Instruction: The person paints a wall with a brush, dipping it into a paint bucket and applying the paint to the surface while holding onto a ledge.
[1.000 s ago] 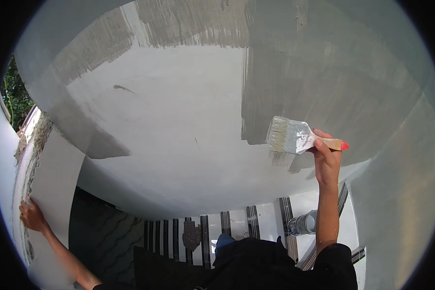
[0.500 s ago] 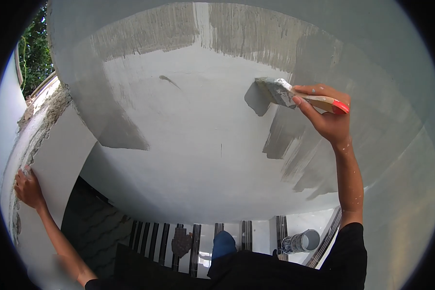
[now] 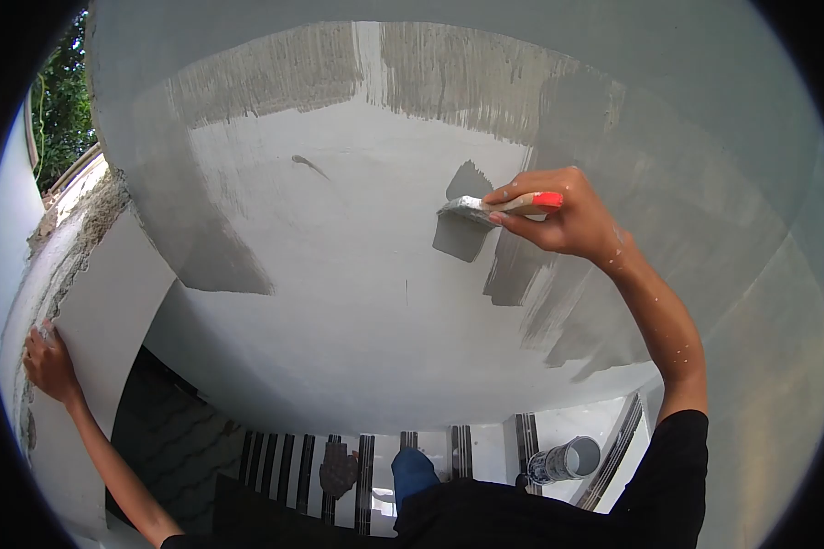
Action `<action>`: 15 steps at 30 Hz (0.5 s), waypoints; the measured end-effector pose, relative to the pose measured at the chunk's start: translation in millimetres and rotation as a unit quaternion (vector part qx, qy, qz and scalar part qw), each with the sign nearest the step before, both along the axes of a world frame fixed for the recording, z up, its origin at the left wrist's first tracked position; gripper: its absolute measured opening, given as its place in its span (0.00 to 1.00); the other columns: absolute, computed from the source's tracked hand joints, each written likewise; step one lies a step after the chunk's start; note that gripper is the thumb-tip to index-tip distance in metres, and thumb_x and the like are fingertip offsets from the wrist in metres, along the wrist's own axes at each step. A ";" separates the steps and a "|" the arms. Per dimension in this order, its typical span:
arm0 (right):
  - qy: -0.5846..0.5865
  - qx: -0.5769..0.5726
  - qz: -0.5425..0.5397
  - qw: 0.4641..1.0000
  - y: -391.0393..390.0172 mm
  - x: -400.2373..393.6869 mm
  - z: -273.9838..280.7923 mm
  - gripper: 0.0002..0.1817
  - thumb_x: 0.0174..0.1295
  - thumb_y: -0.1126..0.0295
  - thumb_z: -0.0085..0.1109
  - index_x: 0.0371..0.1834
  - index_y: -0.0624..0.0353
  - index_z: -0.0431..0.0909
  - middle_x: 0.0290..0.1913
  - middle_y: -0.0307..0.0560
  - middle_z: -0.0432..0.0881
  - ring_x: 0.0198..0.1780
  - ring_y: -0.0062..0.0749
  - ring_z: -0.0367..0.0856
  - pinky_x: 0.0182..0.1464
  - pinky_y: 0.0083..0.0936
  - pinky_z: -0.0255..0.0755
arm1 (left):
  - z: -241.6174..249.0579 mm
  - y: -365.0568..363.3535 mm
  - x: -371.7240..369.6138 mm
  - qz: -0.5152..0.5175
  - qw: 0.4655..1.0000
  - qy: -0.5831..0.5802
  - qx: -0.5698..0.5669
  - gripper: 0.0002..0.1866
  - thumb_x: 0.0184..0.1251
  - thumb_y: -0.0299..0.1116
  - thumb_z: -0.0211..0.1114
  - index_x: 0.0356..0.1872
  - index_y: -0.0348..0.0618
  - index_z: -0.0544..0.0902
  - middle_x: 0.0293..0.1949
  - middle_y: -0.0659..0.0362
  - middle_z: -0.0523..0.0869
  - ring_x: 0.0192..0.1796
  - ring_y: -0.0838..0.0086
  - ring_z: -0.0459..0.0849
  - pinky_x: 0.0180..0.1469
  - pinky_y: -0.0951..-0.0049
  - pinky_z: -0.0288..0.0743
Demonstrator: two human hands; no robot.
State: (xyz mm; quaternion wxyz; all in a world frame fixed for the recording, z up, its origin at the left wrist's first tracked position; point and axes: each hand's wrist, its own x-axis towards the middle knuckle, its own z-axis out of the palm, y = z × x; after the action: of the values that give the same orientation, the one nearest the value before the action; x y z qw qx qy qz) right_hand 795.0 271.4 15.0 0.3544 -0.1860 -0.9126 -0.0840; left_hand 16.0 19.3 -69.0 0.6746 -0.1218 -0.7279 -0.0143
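My right hand (image 3: 558, 215) is closed around the handle of a wide paintbrush (image 3: 522, 203), its wood tipped in red. The bristles press on the curved wall (image 3: 339, 210), over a darker wet patch (image 3: 460, 240) on the pale surface. Streaky grey strokes (image 3: 517, 265) lie just right of and below the brush. White specks dot my right forearm. At the far left, my left hand (image 3: 50, 362) rests on the rough, broken edge (image 3: 82, 229) of a low white wall; its fingertips curl over the ledge and are partly hidden.
Below are white steps with black stripes (image 3: 366, 485). A paint-smeared bucket (image 3: 566, 460) stands on them at the right, and a dark brown lumpy object (image 3: 339, 471) lies to the left. A dark drop with a tiled floor (image 3: 169, 439) opens at lower left. Trees (image 3: 64, 101) show outside.
The brush in my right hand has moved left and down, and its handle has turned. The wet patch now extends farther left. My left hand stays on the ledge.
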 end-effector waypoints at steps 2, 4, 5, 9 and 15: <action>0.005 0.044 -0.008 0.999 -10.4 -0.9 29.0 0.06 0.58 0.70 0.73 0.38 0.56 0.90 0.35 0.43 0.90 0.32 0.35 0.87 0.34 0.25 0.79 | 0.9 -1.1 1.6 -0.002 1.000 0.003 -0.003 0.23 0.77 0.58 0.54 0.51 0.53 0.87 0.48 0.64 0.89 0.46 0.65 0.88 0.48 0.66 0.82; 0.011 0.092 -0.030 0.995 -26.4 -2.5 56.3 0.07 0.58 0.72 0.72 0.40 0.55 0.90 0.35 0.41 0.90 0.31 0.34 0.86 0.34 0.25 0.78 | 0.7 0.3 3.7 -0.001 1.000 -0.001 -0.008 0.24 0.77 0.58 0.54 0.51 0.52 0.87 0.48 0.64 0.89 0.47 0.65 0.88 0.49 0.66 0.82; 0.027 0.118 -0.046 0.992 -34.6 -3.8 62.9 0.08 0.59 0.72 0.72 0.41 0.54 0.90 0.36 0.41 0.89 0.31 0.33 0.86 0.33 0.25 0.78 | 1.2 -0.5 4.3 0.001 1.000 -0.007 -0.011 0.24 0.77 0.58 0.54 0.51 0.52 0.87 0.49 0.64 0.89 0.47 0.65 0.88 0.49 0.66 0.82; 0.065 0.263 -0.096 0.958 -42.0 -9.2 44.0 0.17 0.55 0.75 0.72 0.49 0.50 0.90 0.42 0.40 0.88 0.37 0.33 0.86 0.35 0.26 0.77 | 2.8 0.0 6.8 0.008 1.000 -0.027 -0.012 0.24 0.77 0.58 0.54 0.51 0.51 0.87 0.50 0.64 0.89 0.48 0.65 0.88 0.51 0.66 0.82; -0.031 0.315 -0.199 0.928 -19.1 -7.2 -111.2 0.26 0.50 0.71 0.69 0.57 0.46 0.88 0.49 0.42 0.87 0.48 0.37 0.85 0.42 0.29 0.77 | -4.3 -2.1 -15.4 -0.007 1.000 0.012 -0.016 0.24 0.78 0.57 0.53 0.53 0.51 0.86 0.49 0.61 0.89 0.45 0.61 0.88 0.50 0.66 0.82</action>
State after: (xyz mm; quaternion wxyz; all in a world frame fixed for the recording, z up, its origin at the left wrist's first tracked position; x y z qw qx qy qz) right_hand 787.8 252.4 -96.2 0.3420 -0.2400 -0.7940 -0.4415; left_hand 0.6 17.2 -73.3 0.6814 -0.1381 -0.7187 -0.0059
